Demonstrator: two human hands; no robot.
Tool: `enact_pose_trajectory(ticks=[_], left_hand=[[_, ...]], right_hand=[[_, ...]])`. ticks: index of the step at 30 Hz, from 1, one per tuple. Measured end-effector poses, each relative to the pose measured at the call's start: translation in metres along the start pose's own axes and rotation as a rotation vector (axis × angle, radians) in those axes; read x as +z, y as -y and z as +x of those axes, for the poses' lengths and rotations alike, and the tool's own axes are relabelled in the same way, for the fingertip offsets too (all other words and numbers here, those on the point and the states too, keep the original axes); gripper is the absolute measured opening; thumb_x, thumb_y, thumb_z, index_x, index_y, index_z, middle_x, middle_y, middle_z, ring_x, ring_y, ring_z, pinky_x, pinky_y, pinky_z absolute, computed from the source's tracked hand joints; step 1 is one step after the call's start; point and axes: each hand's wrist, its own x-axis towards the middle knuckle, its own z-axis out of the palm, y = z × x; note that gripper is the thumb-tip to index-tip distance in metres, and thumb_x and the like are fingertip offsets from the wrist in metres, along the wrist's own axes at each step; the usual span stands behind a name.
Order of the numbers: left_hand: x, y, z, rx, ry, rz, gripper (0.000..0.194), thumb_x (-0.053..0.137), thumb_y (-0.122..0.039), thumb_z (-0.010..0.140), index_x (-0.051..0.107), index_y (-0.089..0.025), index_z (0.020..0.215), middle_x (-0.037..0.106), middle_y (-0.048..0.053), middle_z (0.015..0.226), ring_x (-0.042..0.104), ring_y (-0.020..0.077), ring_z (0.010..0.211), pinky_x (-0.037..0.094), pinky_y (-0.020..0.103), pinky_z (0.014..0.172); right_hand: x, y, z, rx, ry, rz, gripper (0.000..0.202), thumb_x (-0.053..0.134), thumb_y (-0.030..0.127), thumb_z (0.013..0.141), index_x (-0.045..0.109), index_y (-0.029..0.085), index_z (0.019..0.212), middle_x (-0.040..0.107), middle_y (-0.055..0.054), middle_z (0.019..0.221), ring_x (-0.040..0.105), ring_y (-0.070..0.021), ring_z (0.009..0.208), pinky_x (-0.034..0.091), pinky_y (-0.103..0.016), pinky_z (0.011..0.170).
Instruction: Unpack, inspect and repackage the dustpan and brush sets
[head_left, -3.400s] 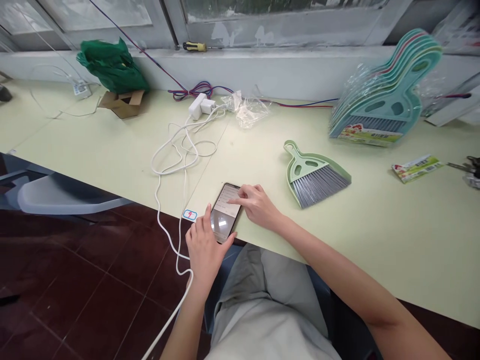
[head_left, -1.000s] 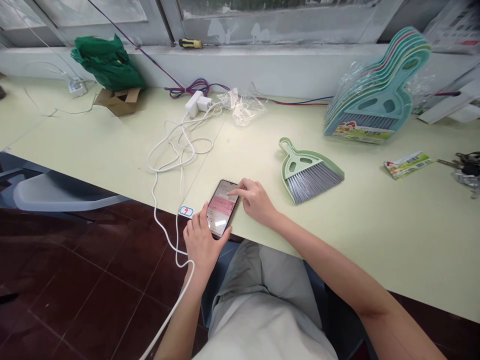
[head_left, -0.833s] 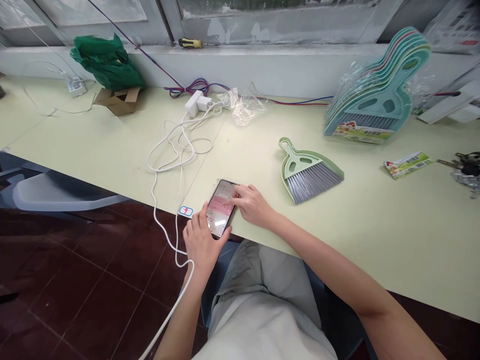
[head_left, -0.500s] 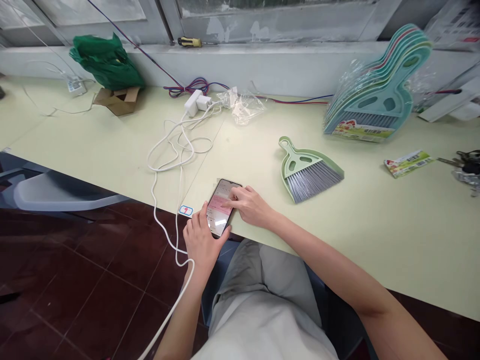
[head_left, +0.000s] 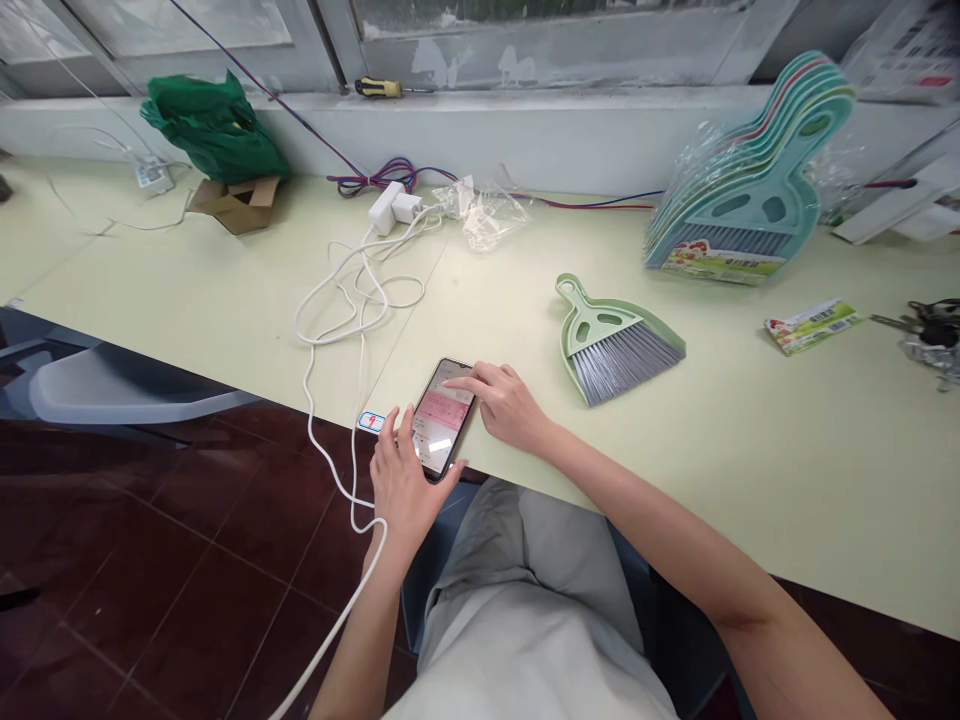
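A smartphone (head_left: 444,412) with a lit screen lies at the table's front edge. My left hand (head_left: 403,470) grips its lower end, fingers on the left side and thumb at the lower right corner. Over the phone's right side is my right hand (head_left: 504,402), its index finger stretched out onto the upper screen and the other fingers curled, holding nothing. A green dustpan (head_left: 664,322) with a grey-bristled brush (head_left: 619,360) nested in it rests to the right of the phone. White cables (head_left: 307,385) run left of my left hand.
Wrapped dustpan sets (head_left: 780,190) stand at the back right, near a label card (head_left: 814,325) and keys (head_left: 934,325). Behind the phone are white plugs (head_left: 394,208) and clear plastic (head_left: 487,218). A green bag (head_left: 214,125) sits on a cardboard box (head_left: 236,204); a screwdriver (head_left: 381,87) lies on the sill.
My right index finger has moved up the phone screen, from its middle to near the top. The fingers of my left hand have shifted slightly. The screen's picture has moved a little.
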Motion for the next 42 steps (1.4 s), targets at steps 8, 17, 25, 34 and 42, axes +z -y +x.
enact_pose_trajectory(ticks=[8, 17, 25, 34, 42], left_hand=[[-0.002, 0.026, -0.016, 0.061, -0.059, -0.138, 0.108, 0.07, -0.055, 0.068, 0.011, -0.018, 0.15, 0.024, 0.023, 0.152, 0.025, 0.0375, 0.141, 0.03, 0.057, 0.107], [0.01, 0.036, -0.023, -0.034, -0.007, -0.114, 0.1, 0.068, -0.048, 0.071, 0.013, -0.019, 0.15, 0.039, 0.019, 0.146, 0.041, 0.0347, 0.132, 0.021, 0.06, 0.111], [0.003, 0.018, -0.018, -0.136, -0.045, -0.112, 0.073, 0.059, -0.043, 0.081, 0.028, -0.021, 0.144, 0.049, 0.017, 0.138, 0.04, 0.0335, 0.132, 0.01, 0.067, 0.11], [-0.003, 0.013, 0.008, -0.11, -0.038, -0.098, 0.078, 0.065, -0.042, 0.077, 0.029, -0.022, 0.143, 0.055, 0.015, 0.132, 0.043, 0.0343, 0.127, 0.017, 0.068, 0.108], [0.01, 0.034, 0.103, -0.016, 0.002, -0.046, 0.075, 0.054, -0.047, 0.081, 0.029, -0.014, 0.143, 0.054, 0.02, 0.131, 0.041, 0.0356, 0.128, 0.009, 0.072, 0.104]], right_hand=[[0.01, 0.032, -0.011, -0.382, 0.084, -0.081, 0.034, 0.045, 0.008, 0.09, 0.065, 0.027, 0.11, 0.053, -0.004, 0.087, 0.044, -0.0163, 0.079, 0.027, -0.032, 0.072], [0.009, 0.042, -0.012, -0.584, 0.181, -0.131, 0.02, 0.048, 0.017, 0.093, 0.066, 0.022, 0.099, 0.053, -0.006, 0.091, 0.042, -0.0167, 0.079, 0.024, -0.031, 0.066], [0.011, 0.022, -0.007, -0.135, 0.063, -0.175, 0.036, 0.043, 0.005, 0.088, 0.066, 0.02, 0.113, 0.056, -0.009, 0.093, 0.045, -0.0201, 0.085, 0.029, -0.033, 0.072], [-0.031, -0.032, 0.0, 0.326, -0.255, -0.141, 0.061, 0.036, -0.007, 0.072, 0.063, 0.022, 0.119, 0.055, -0.009, 0.096, 0.05, -0.0222, 0.089, 0.034, -0.036, 0.08], [-0.092, -0.096, -0.033, 0.543, -0.516, -0.192, 0.054, 0.037, 0.0, 0.07, 0.066, 0.02, 0.112, 0.053, -0.008, 0.092, 0.053, -0.0228, 0.087, 0.041, -0.036, 0.081]])
